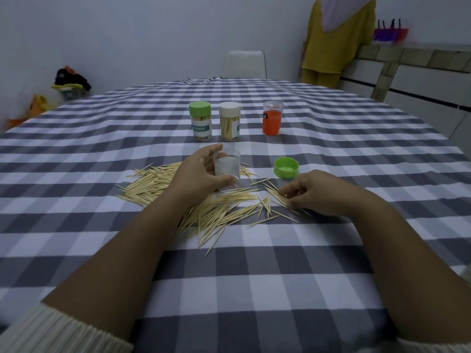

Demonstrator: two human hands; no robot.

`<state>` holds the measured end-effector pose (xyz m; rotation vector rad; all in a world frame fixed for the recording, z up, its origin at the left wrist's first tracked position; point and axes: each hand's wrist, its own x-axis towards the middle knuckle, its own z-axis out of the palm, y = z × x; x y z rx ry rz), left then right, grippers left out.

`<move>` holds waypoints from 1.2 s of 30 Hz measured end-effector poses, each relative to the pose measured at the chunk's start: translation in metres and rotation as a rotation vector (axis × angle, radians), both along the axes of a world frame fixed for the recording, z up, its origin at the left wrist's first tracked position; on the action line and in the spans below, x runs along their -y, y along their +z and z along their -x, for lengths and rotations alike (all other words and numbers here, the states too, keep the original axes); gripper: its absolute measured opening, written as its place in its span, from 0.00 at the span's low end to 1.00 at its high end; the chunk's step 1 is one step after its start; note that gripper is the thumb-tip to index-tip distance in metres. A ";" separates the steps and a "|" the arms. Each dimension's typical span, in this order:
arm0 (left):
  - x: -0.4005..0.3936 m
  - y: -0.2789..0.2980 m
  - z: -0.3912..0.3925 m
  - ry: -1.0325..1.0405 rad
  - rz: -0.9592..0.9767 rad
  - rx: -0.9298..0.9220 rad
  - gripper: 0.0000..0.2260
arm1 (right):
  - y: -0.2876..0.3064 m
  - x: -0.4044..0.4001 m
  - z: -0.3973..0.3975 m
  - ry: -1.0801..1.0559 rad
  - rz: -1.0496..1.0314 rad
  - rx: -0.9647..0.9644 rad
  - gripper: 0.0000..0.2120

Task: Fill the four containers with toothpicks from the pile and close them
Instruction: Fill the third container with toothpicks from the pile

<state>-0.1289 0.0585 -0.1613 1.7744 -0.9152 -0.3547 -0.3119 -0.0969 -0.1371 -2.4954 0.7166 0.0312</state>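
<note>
On checked tablecloth [254, 289]: toothpick pile [204, 207], loose, under both hands; left hand [197, 174], fingers curled round open clear container [227, 166], upright at pile's far edge; right hand [309, 193], fingertips pinching toothpicks; green lid [286, 167], upturned, beside; green-capped container [200, 121], white-capped container [229, 121], orange container [272, 118], upright behind.

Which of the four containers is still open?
The clear plastic container gripped by the left hand; its green lid lies on the cloth. The three behind it are capped.
</note>
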 end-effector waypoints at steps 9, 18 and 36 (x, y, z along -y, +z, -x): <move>0.000 0.001 -0.002 0.004 -0.011 0.005 0.39 | -0.008 -0.020 -0.022 0.022 0.095 0.144 0.13; -0.001 0.001 -0.003 0.011 -0.014 0.000 0.39 | -0.002 -0.023 -0.033 0.070 0.124 0.036 0.20; -0.001 0.000 -0.003 -0.006 0.007 -0.018 0.39 | 0.014 -0.044 -0.067 0.080 0.469 -0.466 0.16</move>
